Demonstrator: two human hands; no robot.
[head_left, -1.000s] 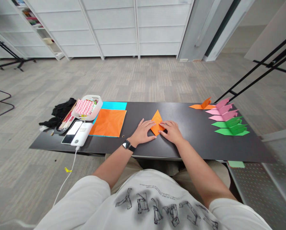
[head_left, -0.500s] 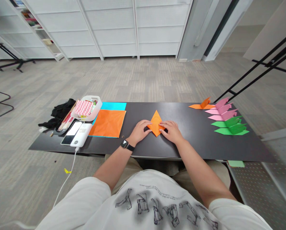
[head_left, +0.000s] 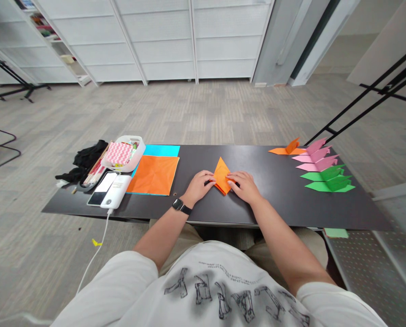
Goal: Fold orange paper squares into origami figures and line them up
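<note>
An orange piece of folded paper (head_left: pixel 222 176), kite-shaped with its point away from me, lies between my hands on the dark table (head_left: pixel 196 209). Its near end looks slightly lifted, with layers showing. My left hand (head_left: pixel 200 185) pinches its left corner between thumb and fingers; a black watch sits on that wrist. On the opposite corner, my right hand (head_left: pixel 245 186) grips the paper with thumb and fingers closed. To the left lies a flat stack of orange paper sheets (head_left: pixel 154 175), with a blue sheet (head_left: pixel 163 150) showing beneath it.
Folded paper birds line the right side: an orange bird (head_left: pixel 291 148), pink birds (head_left: pixel 313 156) and green birds (head_left: pixel 328 179). On the left are a white basket (head_left: pixel 139 150), a phone (head_left: pixel 95 197), a cabled white power bank (head_left: pixel 117 190), pens (head_left: pixel 94 175) and black cloth (head_left: pixel 89 154).
My left hand has drawn back from lying over the paper to pinching its left corner. The orange paper has turned slightly, and its near end has lifted a little.
</note>
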